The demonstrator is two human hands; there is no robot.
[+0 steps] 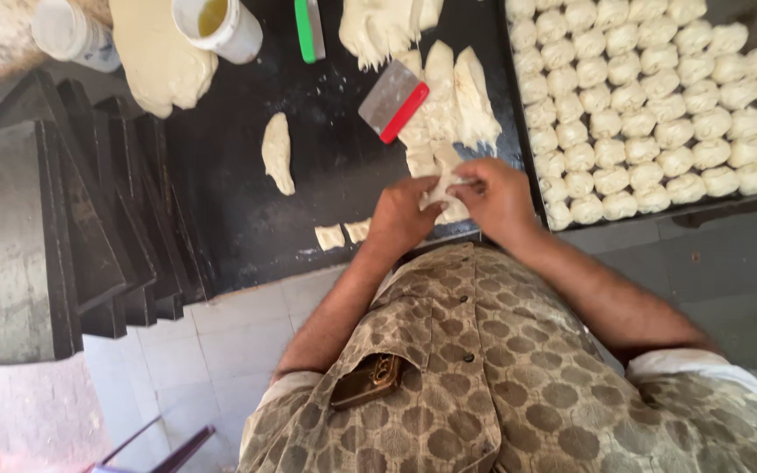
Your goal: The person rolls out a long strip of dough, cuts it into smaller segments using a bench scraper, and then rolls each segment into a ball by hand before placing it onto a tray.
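Observation:
My left hand [402, 215] and my right hand [494, 197] meet over the near edge of a dark worktop [221, 184], both gripping one pale piece of dough [445, 186] between their fingers. Just beyond them lie cut dough strips [457, 101] with a metal scraper with a red edge [393, 102] resting on them. To the right a dark tray [526, 131] holds several rows of shaped dough balls [650, 96].
A loose dough piece [278, 151] and two small scraps [342, 234] lie on the worktop. Farther back are a large dough mass [159, 52], a white cup of oil [219, 24], a white container [72, 33] and a green-handled scraper [307, 28]. Stacked dark trays [45, 236] stand left.

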